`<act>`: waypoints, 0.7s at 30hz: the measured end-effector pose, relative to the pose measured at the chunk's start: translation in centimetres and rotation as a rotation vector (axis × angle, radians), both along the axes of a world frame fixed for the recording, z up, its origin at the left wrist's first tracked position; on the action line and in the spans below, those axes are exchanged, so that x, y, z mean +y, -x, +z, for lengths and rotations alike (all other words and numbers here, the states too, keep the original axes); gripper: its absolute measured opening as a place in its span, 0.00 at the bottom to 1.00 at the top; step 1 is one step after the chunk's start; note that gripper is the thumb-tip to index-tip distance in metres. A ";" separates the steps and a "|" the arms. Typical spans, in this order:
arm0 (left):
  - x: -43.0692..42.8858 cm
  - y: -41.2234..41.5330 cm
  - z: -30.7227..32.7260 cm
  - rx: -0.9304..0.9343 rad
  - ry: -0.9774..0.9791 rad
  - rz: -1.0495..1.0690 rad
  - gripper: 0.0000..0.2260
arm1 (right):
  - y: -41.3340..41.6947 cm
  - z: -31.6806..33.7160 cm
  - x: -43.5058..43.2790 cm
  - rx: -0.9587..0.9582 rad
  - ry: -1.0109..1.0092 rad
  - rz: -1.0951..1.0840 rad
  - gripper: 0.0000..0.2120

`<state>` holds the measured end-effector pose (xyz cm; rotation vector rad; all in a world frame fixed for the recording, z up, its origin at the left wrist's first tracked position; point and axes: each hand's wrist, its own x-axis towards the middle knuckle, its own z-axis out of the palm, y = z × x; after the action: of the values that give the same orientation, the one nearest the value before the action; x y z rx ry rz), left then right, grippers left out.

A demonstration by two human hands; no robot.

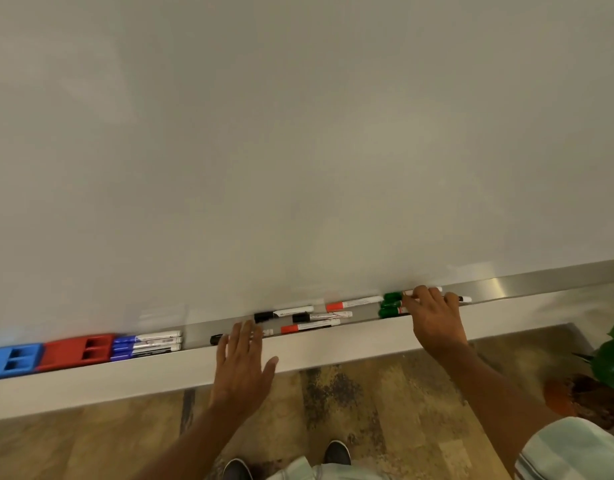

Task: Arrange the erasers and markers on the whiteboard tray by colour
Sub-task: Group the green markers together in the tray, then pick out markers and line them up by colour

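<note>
Mottled brown wood-look floor (385, 410); a potted green plant (610, 358) at right.

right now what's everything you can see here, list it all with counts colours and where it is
whiteboard: 1, white, fills the upper view
tray: 1, white front, metal bed, along the board's foot
blue eraser: 1, tray's far left
red eraser: 1, right of the blue one
blue markers: a tight group, count unclear, right of the red eraser
black markers: about 3, loose, mid tray
red markers: at least 2, loose, mid tray
green markers: 3, stacked under the right hand
plant: 1, green, right edge
shoes: 2, dark, on the floor
left hand: open, over the tray's front
right hand: fingers on the green markers
</note>
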<state>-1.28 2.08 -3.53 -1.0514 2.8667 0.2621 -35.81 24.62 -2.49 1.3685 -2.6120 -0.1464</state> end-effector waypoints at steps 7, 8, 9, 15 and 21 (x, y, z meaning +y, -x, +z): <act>1.2 -0.4 0.0 -0.113 0.047 -0.097 0.34 | -3.9 -2.0 -2.4 -0.092 0.197 -0.005 0.18; 1.2 -0.6 -0.1 -0.130 0.040 -0.093 0.34 | -5.3 -2.1 -3.3 -0.130 0.212 0.035 0.18; 1.2 -0.8 -0.2 -0.148 0.033 -0.090 0.34 | -6.9 -2.1 -4.3 -0.172 0.219 0.083 0.18; 0.9 -2.3 -0.5 -0.173 0.038 -0.110 0.35 | -16.7 -2.7 -10.5 -0.352 0.251 0.425 0.23; -0.3 -5.8 -1.4 -0.231 0.005 -0.048 0.35 | -21.8 -2.5 -15.9 -0.418 0.181 0.513 0.25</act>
<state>4.50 1.79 -4.97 -0.9434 2.6831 0.1209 -14.03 8.74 -5.01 2.1185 -2.3735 0.4827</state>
